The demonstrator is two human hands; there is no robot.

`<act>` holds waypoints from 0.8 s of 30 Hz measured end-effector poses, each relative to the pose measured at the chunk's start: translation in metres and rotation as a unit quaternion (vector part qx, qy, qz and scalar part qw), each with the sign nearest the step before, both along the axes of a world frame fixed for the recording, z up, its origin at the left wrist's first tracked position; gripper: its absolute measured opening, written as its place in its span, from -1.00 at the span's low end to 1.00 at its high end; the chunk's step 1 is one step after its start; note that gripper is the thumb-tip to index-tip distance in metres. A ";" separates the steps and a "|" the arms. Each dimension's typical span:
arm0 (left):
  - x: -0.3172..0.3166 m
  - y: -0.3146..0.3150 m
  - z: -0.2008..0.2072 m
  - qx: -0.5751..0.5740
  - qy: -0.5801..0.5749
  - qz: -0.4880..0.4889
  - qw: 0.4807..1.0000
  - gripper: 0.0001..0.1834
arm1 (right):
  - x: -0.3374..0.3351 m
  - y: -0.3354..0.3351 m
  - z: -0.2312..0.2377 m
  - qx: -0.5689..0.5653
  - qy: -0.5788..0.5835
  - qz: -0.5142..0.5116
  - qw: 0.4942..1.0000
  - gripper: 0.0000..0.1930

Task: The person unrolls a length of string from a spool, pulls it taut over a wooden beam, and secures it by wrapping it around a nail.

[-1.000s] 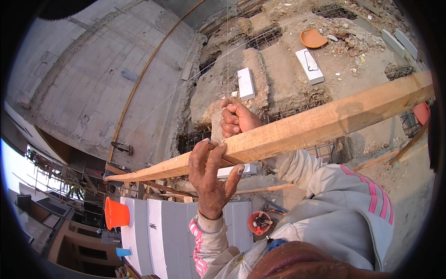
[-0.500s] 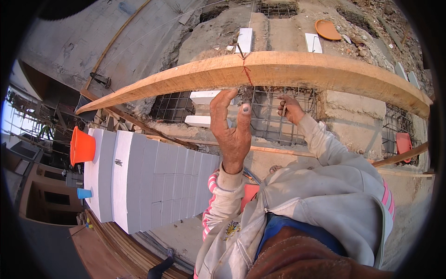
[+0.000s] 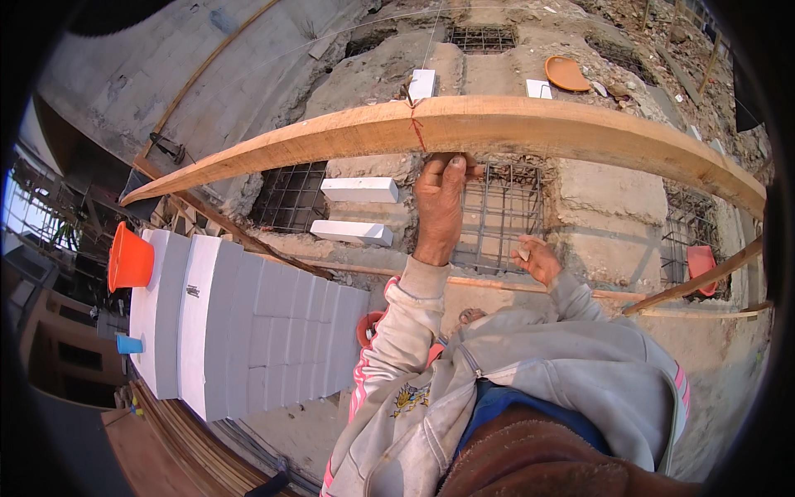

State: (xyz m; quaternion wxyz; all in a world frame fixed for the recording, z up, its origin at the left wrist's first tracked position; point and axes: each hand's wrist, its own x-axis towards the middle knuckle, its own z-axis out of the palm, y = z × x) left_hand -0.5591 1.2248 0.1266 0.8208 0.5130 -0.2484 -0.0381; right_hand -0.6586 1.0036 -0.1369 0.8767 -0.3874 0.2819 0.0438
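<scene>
A long wooden beam (image 3: 530, 124) runs across in front of me, with a red arrow-like mark and a bent nail (image 3: 408, 89) at its upper edge. My left hand (image 3: 439, 207) is raised against the beam's lower edge, right of the mark. Its fingers are drawn together, and whatever they pinch is hidden. Lower and to the right, my right hand (image 3: 542, 263) is curled, thumb and fingers close round a small pale thing too small to name. Below the hands lies a grid of steel bars (image 3: 501, 215) in a pit.
White blocks (image 3: 359, 190) lie left of the pit. A large stack of white blocks (image 3: 273, 323) stands at left, bearing an orange bucket (image 3: 131, 258) and a blue cup (image 3: 128, 344). An orange basin (image 3: 566, 73) lies beyond the beam; a pink container (image 3: 701, 269) is at right.
My left hand has moved up to the beam's lower edge and its thumb and fingers have closed together. My right hand has dropped lower, away from the beam. The view has shifted slightly.
</scene>
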 end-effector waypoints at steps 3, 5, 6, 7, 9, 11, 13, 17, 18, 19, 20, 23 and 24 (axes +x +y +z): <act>-0.009 0.012 0.020 0.315 -0.238 0.127 0.910 -0.64 | -0.011 0.009 0.036 -0.060 0.010 0.136 0.989 -0.74; -0.030 0.034 0.047 0.387 -0.296 0.102 0.867 -0.68 | -0.016 0.017 0.059 -0.101 0.007 0.183 0.978 -0.75; -0.039 0.045 0.065 0.449 -0.304 0.086 0.836 -0.70 | -0.014 0.022 0.070 -0.120 0.005 0.207 0.971 -0.76; -0.047 0.053 0.084 0.411 -0.320 0.082 0.850 -0.74 | -0.009 0.029 0.083 -0.170 -0.004 0.185 0.968 -0.76; -0.055 0.065 0.123 0.373 -0.376 0.118 0.840 -0.78 | 0.006 0.037 0.115 -0.215 -0.155 0.141 0.954 -0.74; -0.050 0.071 0.158 0.365 -0.451 0.207 0.788 -0.80 | 0.029 0.039 0.153 -0.221 -0.267 0.110 0.932 -0.68; -0.036 0.069 0.184 0.368 -0.481 0.245 0.757 -0.81 | 0.057 0.035 0.197 -0.186 -0.359 0.128 0.906 -0.54; -0.009 0.059 0.207 0.388 -0.476 0.202 0.763 -0.80 | 0.080 0.055 0.266 -0.351 -0.439 0.096 0.822 -0.28; -0.002 0.056 0.210 0.398 -0.466 0.190 0.767 -0.78 | 0.083 0.062 0.276 -0.344 -0.446 0.133 0.815 -0.25; 0.009 0.051 0.212 0.403 -0.465 0.161 0.771 -0.72 | 0.087 0.067 0.284 -0.339 -0.440 0.175 0.813 -0.23; 0.017 0.049 0.216 0.439 -0.453 0.140 0.763 -0.69 | 0.090 0.072 0.288 -0.320 -0.470 0.213 0.795 -0.20; 0.035 0.045 0.225 0.534 -0.416 0.090 0.730 -0.60 | 0.107 0.071 0.285 -0.389 -0.394 0.241 0.797 -0.35; 0.039 0.045 0.226 0.537 -0.431 0.085 0.720 -0.62 | 0.115 0.068 0.282 -0.394 -0.397 0.247 0.792 -0.40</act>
